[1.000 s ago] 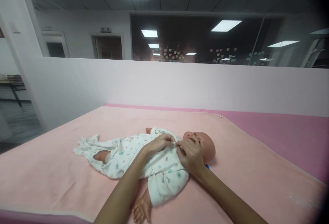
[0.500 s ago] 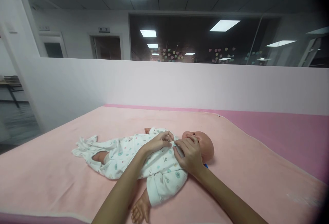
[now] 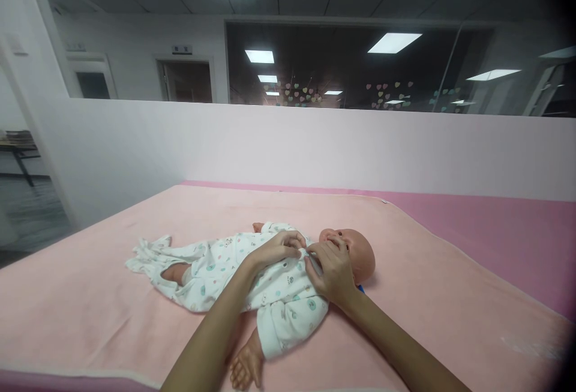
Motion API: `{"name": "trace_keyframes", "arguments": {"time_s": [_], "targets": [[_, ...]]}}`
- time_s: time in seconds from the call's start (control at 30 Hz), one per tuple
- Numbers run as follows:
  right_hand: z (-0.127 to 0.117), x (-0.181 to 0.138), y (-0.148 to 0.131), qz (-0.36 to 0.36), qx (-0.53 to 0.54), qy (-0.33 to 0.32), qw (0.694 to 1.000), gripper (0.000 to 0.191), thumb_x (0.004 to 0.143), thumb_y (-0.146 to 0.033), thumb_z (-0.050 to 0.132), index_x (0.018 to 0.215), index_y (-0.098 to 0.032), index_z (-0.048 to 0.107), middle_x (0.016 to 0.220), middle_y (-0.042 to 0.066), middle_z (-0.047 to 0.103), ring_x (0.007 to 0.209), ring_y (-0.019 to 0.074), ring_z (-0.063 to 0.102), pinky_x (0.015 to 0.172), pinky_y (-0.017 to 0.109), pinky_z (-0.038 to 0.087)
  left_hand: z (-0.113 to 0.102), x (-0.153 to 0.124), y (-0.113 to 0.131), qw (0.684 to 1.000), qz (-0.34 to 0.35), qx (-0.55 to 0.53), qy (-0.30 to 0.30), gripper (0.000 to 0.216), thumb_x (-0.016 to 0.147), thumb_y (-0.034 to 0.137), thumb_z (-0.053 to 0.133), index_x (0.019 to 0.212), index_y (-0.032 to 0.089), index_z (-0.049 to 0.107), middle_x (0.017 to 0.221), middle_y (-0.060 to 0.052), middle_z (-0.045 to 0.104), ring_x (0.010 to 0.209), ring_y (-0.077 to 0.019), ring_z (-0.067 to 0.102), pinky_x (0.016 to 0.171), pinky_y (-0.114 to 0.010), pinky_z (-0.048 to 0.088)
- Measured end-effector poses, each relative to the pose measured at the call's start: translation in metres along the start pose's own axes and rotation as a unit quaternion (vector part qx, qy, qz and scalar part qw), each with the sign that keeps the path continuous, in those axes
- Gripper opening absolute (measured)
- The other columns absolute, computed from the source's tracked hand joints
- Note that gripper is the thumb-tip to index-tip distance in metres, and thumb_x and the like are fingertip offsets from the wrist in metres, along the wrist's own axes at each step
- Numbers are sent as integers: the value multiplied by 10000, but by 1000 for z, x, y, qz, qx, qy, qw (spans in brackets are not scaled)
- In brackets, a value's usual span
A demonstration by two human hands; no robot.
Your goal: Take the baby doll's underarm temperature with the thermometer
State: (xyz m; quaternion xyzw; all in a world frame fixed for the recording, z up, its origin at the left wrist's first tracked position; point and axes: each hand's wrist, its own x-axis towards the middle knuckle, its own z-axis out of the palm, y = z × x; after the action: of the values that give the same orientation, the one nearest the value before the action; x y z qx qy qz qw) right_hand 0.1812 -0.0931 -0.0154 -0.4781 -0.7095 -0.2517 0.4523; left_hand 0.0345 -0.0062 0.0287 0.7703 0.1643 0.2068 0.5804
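Observation:
A baby doll (image 3: 362, 254) lies on its back on a pink blanket, its head toward the right. It wears white baby clothes (image 3: 281, 284) printed with small coloured figures. My left hand (image 3: 279, 249) rests on the chest, its fingers curled and pinching the cloth near the neckline. Close beside it, my right hand (image 3: 330, 267) is bent at the collar, thumb and fingers closed on the neckline, partly hiding the doll's face. The fine detail between the fingertips is hidden. One doll hand (image 3: 246, 368) sticks out of the near sleeve, and a bare leg shows through the open trouser part.
The pink blanket (image 3: 450, 320) covers a padded surface with a darker pink mat (image 3: 495, 230) showing at the right. A low white wall (image 3: 315, 146) with glass above runs behind. A table (image 3: 18, 149) stands far left.
Almost nothing differs. Both hands stay at the neckline with the fingers in nearly the same pose, and the view has shifted very slightly.

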Motion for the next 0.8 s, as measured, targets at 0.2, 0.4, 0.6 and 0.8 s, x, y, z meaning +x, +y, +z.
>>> {"name": "trace_keyframes", "arguments": {"time_s": [0.2, 0.4, 0.6, 0.8], "targets": [[-2, 2, -2, 9, -20, -38, 999, 85, 765, -185, 455, 794, -173, 534, 732, 24, 565, 717, 158, 484, 899, 388, 275, -1, 1, -3, 1000, 16, -3, -9, 237, 649, 134, 558, 885, 157, 556, 664, 21, 533, 620, -101, 465, 599, -214, 337], [1, 3, 3, -1, -50, -49, 998, 37, 696, -194, 476, 720, -174, 497, 692, 23, 534, 698, 165, 468, 875, 394, 296, -1, 1, -3, 1000, 9, 19, -20, 294, 657, 153, 589, 948, 167, 554, 730, -2, 584, 677, -120, 505, 627, -226, 364], [2, 2, 7, -22, -58, -27, 998, 29, 665, -164, 476, 654, -187, 461, 616, -9, 515, 631, 143, 453, 885, 396, 301, 1, 2, -1, 998, 15, 58, -6, 282, 676, 201, 603, 954, 172, 559, 781, -16, 597, 747, -139, 528, 654, -234, 372], [0, 3, 10, -33, -62, 15, 997, 138, 744, -102, 427, 750, -185, 538, 601, -17, 540, 581, 125, 459, 899, 375, 317, -7, -4, 3, 996, 5, 93, -3, 340, 634, 241, 667, 957, 172, 586, 721, 4, 550, 680, -119, 497, 612, -223, 361]]}}
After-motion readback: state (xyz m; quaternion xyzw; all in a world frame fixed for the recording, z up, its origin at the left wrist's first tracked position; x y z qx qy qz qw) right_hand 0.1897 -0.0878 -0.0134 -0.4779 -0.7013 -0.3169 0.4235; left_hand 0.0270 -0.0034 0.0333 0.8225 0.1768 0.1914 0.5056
